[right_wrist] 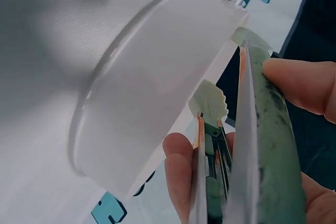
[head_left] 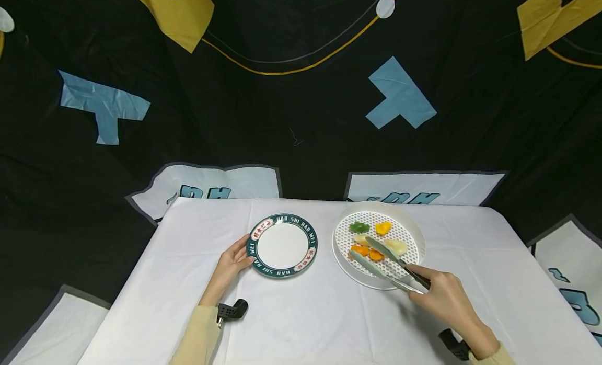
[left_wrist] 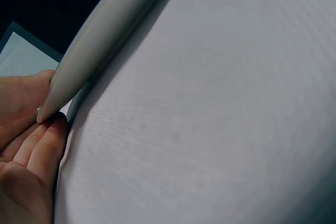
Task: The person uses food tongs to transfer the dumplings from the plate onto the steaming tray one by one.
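On the left side of the table, my left hand (head_left: 233,258) pinches the rim of a round plate (head_left: 282,246), white with a green lettered border. In the left wrist view the thumb lies on top of the plate (left_wrist: 100,40) and the fingers beneath. My right hand (head_left: 444,297) holds green-tipped tongs (head_left: 389,256) over a white perforated tray (head_left: 413,237) in a round white container. The tongs' arms are spread on either side of orange pieces (head_left: 360,250); whether they touch them, I cannot tell. A green piece (head_left: 359,227), a yellow piece (head_left: 383,228) and pale yellow pieces (head_left: 396,247) lie there too.
A white cloth (head_left: 301,323) covers the table. Behind its far edge hangs a black curtain (head_left: 291,114) with blue and yellow shapes. The round container's wall (right_wrist: 147,87) rises from the cloth close to the right hand.
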